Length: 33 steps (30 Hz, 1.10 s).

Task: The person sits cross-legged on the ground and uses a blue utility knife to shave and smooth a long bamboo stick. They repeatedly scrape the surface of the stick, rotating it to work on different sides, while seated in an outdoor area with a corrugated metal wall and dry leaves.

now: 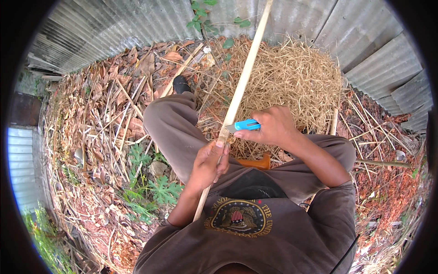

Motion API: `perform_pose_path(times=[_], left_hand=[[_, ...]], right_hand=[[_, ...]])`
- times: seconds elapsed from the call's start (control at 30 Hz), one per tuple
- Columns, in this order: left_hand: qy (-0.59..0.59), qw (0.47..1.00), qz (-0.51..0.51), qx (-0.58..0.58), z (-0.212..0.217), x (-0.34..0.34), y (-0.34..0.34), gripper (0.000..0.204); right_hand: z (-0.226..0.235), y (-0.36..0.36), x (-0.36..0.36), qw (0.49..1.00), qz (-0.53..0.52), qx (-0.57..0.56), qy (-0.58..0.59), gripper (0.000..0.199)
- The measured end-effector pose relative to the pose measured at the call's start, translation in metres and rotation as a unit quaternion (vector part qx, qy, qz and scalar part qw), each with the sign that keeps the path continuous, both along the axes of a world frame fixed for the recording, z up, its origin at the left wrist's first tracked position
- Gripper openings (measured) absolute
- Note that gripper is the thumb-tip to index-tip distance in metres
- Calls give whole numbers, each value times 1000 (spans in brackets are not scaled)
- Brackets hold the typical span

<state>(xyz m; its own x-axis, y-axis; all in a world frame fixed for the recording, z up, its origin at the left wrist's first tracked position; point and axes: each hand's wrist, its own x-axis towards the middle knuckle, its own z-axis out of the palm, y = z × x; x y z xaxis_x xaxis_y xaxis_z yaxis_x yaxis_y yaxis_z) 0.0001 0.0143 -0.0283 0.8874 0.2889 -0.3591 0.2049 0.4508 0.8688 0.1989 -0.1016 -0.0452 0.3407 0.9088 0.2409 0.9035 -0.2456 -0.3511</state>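
My left hand (209, 163) grips a long pale bamboo strip (242, 84) that runs from my chest up toward the metal fence. My right hand (269, 127) holds a blue-handled knife (245, 125) with its blade set against the strip just above my left thumb. I sit with both knees bent, in grey-brown trousers (171, 125). An orange-brown wooden seat (255, 162) shows between my legs.
A heap of dry straw-like shavings (292, 77) lies ahead. Corrugated metal sheets (137, 23) fence the back. Dry leaves and thin sticks (105, 105) cover the ground at left, with green weeds (150, 187) by my left knee. More sticks (378, 162) lie at right.
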Motion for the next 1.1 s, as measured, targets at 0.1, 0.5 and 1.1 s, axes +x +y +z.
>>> perform_pose_path(times=[0.1, 0.5, 1.1], left_hand=[[19, 999, -8, 38, 3, 3, -4, 32], [-11, 1000, -25, 5, -6, 8, -16, 31], [33, 984, -166, -46, 12, -71, -39, 34]], right_hand=[[-9, 0, 7, 997, -3, 43, -63, 74], [-34, -1, 75, 986, -66, 100, -113, 72], [-13, -73, 247, 898, -423, -30, -116, 82]])
